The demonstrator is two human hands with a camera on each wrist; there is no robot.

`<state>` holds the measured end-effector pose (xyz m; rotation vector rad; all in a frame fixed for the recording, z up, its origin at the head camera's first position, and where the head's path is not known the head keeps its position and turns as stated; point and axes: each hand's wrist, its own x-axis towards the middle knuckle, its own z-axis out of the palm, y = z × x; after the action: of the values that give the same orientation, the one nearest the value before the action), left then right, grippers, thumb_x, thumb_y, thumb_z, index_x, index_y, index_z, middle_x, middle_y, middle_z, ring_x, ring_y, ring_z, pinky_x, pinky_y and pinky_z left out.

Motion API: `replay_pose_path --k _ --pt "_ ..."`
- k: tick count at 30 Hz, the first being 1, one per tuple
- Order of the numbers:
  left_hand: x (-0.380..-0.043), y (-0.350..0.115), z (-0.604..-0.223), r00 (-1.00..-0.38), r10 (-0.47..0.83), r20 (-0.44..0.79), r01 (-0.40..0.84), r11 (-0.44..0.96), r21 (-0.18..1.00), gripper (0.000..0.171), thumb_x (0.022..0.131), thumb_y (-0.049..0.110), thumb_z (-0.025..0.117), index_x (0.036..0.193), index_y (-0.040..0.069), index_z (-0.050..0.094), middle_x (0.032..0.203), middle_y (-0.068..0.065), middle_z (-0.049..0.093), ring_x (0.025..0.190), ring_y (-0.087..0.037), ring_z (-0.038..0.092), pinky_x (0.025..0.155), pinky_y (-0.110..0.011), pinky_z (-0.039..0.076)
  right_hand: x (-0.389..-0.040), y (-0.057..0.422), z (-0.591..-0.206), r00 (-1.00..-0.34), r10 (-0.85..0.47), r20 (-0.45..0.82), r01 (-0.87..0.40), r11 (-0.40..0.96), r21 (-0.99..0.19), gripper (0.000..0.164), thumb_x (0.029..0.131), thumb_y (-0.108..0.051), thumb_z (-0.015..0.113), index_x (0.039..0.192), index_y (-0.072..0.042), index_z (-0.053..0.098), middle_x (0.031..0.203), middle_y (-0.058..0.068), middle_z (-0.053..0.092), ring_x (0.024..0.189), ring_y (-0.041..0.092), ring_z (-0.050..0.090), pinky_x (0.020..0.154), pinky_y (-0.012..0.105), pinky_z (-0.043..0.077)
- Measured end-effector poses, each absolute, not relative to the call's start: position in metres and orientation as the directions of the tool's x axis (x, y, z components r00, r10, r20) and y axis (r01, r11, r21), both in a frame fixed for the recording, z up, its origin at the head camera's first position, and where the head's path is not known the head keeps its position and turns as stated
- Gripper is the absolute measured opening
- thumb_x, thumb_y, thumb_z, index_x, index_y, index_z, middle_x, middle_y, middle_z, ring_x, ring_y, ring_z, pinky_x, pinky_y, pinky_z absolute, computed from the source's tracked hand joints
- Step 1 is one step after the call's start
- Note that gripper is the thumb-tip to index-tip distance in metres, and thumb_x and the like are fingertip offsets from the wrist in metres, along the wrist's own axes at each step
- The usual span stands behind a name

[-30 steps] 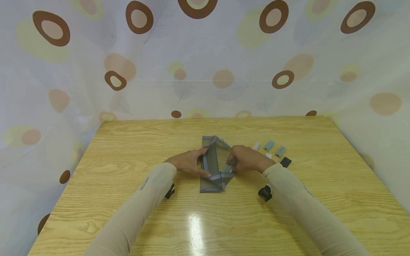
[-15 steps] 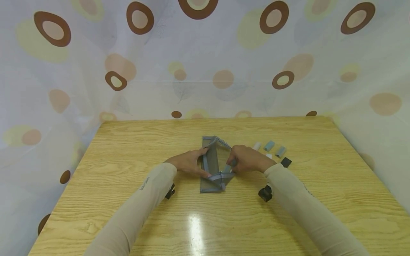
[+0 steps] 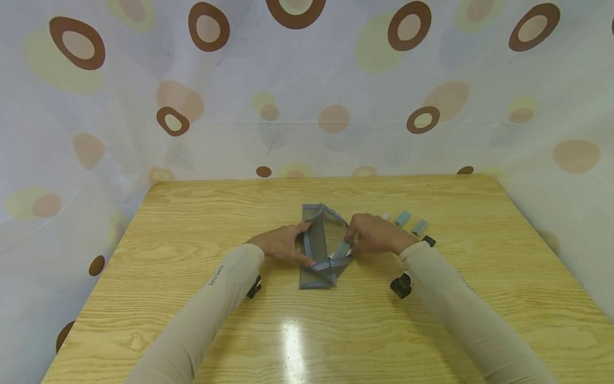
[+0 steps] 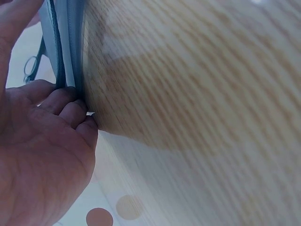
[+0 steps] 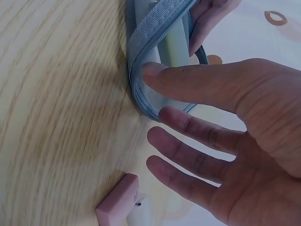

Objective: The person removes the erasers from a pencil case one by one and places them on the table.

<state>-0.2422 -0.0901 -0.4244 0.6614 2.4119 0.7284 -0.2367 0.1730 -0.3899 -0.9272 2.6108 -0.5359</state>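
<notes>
A grey-blue mesh zip pouch [image 3: 316,234] lies on the table with its mouth spread. My left hand [image 3: 284,244] holds its left side, thumb at the near end and fingers at the far end. In the left wrist view, that hand's fingers curl at the zip edge [image 4: 70,52]. My right hand [image 3: 376,234] is at the right rim; in the right wrist view its thumb [image 5: 188,82] reaches into the mouth, while its other fingers extend loosely outside. A light blue block [image 3: 341,250] and pale items show inside the pouch.
Right of the pouch lie a blue block [image 3: 403,217], a grey-blue block [image 3: 419,227] and a black piece [image 3: 429,241]. A pink block [image 5: 117,200] shows below the right fingers. A patterned curtain [image 3: 307,144] stands behind the wooden table [image 3: 216,330].
My right hand has shifted slightly up and right, showing more of the blue block in the pouch and covering a small white piece on the table. My left hand stays still.
</notes>
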Motion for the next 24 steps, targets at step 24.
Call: replay_pose_path --k 24 --pt "-0.2451 -0.0902 -0.4271 -0.732 0.593 -0.336 0.303 0.725 0.618 0.110 0.084 0.044 0.083 0.164 0.012 0.014 0.167 -0.012 0.019 0.152 -0.029 0.021 0.121 -0.045 0.026 -0.2375 0.1763 -0.3878 -0.793 -0.573 -0.206 -0.446 0.776 -0.446 0.026 0.082 -0.004 0.084 0.108 -0.002 0.079 0.121 0.018 0.070 0.075 0.017 0.056 0.073 0.037 0.054"
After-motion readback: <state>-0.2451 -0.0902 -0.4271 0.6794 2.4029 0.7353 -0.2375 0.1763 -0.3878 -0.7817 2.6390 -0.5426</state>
